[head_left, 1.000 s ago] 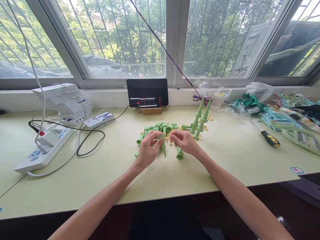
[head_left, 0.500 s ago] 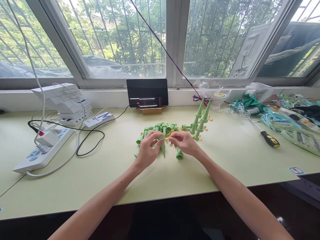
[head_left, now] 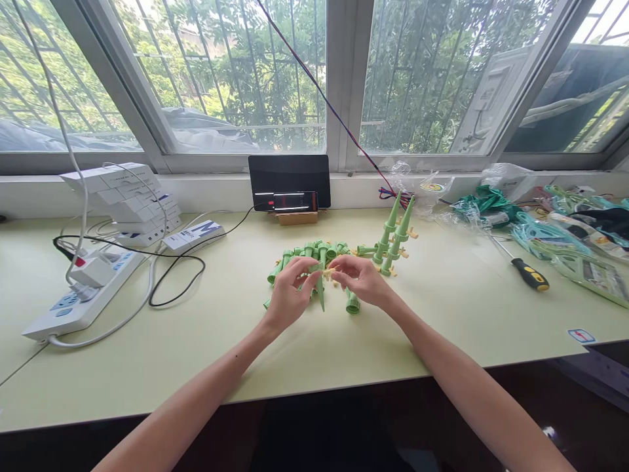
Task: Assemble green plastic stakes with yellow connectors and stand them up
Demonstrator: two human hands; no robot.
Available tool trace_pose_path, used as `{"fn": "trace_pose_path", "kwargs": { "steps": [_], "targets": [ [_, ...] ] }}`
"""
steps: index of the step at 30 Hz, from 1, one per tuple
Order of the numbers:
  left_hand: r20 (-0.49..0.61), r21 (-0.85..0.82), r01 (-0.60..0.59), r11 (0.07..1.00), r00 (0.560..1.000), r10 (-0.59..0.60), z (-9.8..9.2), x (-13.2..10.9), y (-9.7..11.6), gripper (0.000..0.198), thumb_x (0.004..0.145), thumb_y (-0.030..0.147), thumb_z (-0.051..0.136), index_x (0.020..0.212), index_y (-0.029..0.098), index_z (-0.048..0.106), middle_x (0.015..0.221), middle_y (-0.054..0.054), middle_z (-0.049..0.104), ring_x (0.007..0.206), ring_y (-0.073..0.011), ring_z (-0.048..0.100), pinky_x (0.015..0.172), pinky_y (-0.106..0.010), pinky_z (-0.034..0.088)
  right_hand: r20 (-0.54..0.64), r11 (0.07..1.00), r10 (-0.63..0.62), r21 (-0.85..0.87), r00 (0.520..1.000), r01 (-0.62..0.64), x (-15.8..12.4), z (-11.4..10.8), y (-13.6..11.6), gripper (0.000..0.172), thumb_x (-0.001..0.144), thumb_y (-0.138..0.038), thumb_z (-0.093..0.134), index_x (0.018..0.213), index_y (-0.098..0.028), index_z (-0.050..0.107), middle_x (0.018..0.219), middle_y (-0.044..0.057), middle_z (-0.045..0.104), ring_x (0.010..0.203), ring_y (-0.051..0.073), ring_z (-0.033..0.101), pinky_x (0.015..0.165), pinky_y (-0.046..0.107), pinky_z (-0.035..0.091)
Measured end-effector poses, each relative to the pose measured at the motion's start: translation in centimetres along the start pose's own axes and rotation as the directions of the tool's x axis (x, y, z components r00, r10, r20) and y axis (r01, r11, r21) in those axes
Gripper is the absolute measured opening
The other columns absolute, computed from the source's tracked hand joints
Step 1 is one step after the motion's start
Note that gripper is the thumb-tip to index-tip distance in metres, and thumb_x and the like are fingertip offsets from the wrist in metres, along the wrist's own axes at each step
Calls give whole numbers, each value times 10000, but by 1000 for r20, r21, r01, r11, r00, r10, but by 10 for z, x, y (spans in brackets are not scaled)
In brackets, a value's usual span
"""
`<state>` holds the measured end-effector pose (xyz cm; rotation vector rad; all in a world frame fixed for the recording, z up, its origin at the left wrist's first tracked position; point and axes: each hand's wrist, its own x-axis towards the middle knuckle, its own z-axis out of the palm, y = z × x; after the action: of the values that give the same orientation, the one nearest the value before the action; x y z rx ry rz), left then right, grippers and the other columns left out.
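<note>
My left hand point(head_left: 291, 293) is closed on a green plastic watering spike point(head_left: 321, 296), whose tip points down. Between the fingertips of my right hand point(head_left: 364, 282) is a small yellow valve point(head_left: 327, 274), held against the spike's side near its upper part. Behind my hands lies a pile of green spikes point(head_left: 309, 250), partly hidden by my fingers, with small yellow pieces among them. Under my right hand a single spike point(head_left: 352, 304) rests with its round open end toward me. To the right, stacked spikes point(head_left: 394, 244) stand point up, with yellow valves sticking out sideways.
A power strip point(head_left: 88, 295) with cables and a stack of white boxes point(head_left: 132, 203) occupy the left. At the back, a phone point(head_left: 295, 202) leans before a dark tablet point(head_left: 289, 172). A screwdriver point(head_left: 529, 274) and bagged green items point(head_left: 550, 236) lie right.
My right hand has shifted slightly left, bringing the yellow valve to the side of the spike. My left hand stays nearly still with its spike.
</note>
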<state>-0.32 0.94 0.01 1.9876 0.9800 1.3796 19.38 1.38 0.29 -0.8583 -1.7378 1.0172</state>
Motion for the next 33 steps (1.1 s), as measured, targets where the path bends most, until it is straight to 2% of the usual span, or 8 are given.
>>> {"fn": "trace_pose_path", "kwargs": {
  "steps": [5,13,23,26,30,33],
  "targets": [
    [12,-10,3,1000,1000,-3,0,0,0,135,915,289,581,1019,225,638,1029,-58,581,897,-164,583,714,-282,553,-3,999,-24,-29,1000,24,0,1,0,265,856,-441,651,906,-181,651,814,31,644,593,114,545,581,258,486],
    [32,8,-52,999,998,52,0,-2,3,129,919,257,575,1024,241,648,1070,-64,582,947,-169,576,722,-282,565,16,997,-5,-78,1000,6,0,1,-1,292,901,-438,582,810,-165,630,682,9,588,571,114,527,559,247,447],
    [37,-14,-45,999,998,45,1,-2,3,132,913,269,582,1022,241,651,1066,-66,587,966,-177,583,741,-289,571,25,991,-4,-136,1000,7,-1,3,-4,485,947,-514,469,602,-175,506,536,-18,510,516,102,499,529,227,406],
    [24,-30,-17,999,1000,18,1,-1,1,132,912,288,583,1015,237,647,1047,-63,583,921,-174,582,725,-294,566,1,993,-6,-114,1000,6,-1,3,-3,441,935,-522,492,671,-174,557,595,-5,559,523,105,512,525,231,420],
    [-2,-30,33,999,999,-33,0,0,-1,147,912,318,580,1015,233,641,1008,-56,576,836,-162,579,685,-295,549,-5,999,-10,-52,1000,10,0,2,1,312,872,-489,615,939,-185,629,788,21,645,579,115,559,562,248,478],
    [-7,-41,63,997,998,-63,0,0,-1,163,909,338,584,1021,232,637,965,-48,561,762,-149,574,651,-293,532,-7,998,-22,-51,1000,22,1,1,3,294,843,-465,660,940,-189,633,819,25,652,594,117,567,591,260,499]
  ]
}}
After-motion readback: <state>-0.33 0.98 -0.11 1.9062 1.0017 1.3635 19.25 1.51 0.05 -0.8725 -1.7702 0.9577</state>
